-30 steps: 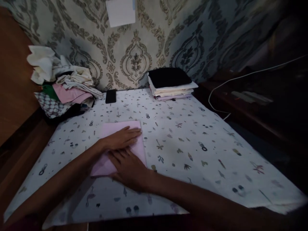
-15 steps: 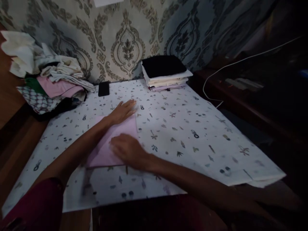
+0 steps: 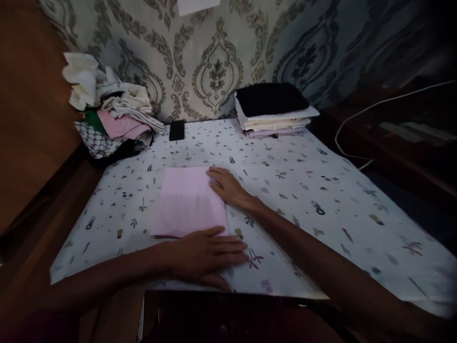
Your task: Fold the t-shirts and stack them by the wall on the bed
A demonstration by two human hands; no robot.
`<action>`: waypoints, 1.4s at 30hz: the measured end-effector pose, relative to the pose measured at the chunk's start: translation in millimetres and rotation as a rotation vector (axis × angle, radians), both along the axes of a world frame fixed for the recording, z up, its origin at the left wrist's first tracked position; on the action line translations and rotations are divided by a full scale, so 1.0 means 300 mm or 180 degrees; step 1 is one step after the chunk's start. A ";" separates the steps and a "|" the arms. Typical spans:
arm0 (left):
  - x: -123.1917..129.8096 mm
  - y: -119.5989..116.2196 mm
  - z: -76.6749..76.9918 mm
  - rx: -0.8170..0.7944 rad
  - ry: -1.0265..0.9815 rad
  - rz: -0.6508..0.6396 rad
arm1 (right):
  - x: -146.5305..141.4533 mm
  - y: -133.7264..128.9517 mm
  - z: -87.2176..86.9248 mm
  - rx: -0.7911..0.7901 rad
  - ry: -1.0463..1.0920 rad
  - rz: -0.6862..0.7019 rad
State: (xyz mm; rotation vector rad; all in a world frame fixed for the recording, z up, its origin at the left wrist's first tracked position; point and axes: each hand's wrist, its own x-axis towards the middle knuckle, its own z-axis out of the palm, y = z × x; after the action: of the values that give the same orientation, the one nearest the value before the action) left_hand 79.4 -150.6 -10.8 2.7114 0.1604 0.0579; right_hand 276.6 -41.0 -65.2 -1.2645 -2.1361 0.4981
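A folded pink cloth (image 3: 189,200) lies flat on the patterned white sheet (image 3: 285,190) in front of me. My right hand (image 3: 228,186) rests on the cloth's upper right edge, its fingers a little bent and the tips on the fabric. Along the near edge of the cloth lies my left hand (image 3: 209,255), palm down with its fingers spread to the right. Its upper fingers touch the cloth's lower right corner, and the thumb points toward the table's front edge.
A loose heap of clothes (image 3: 121,114) sits at the back left. Beside it lies a black phone (image 3: 176,130). At the back right stands a stack of folded clothes (image 3: 274,107), black on top. A white cable (image 3: 337,136) runs past the right side; a patterned wall (image 3: 217,66) stands behind.
My left hand has come from the cloth's far edge to its near edge. The right hand has shifted from the cloth's near part to its upper right edge. The view has turned left.
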 end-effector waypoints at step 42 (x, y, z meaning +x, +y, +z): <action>-0.171 0.787 0.087 -0.0968 0.1268 0.2138 | -0.100 -0.436 0.192 -0.3292 0.2578 -0.1275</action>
State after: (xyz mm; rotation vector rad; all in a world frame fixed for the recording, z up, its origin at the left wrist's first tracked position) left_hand 28.1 85.5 15.3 2.2231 1.0906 -0.2876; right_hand 246.5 -171.9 -7.5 -1.5366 -0.8652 1.6968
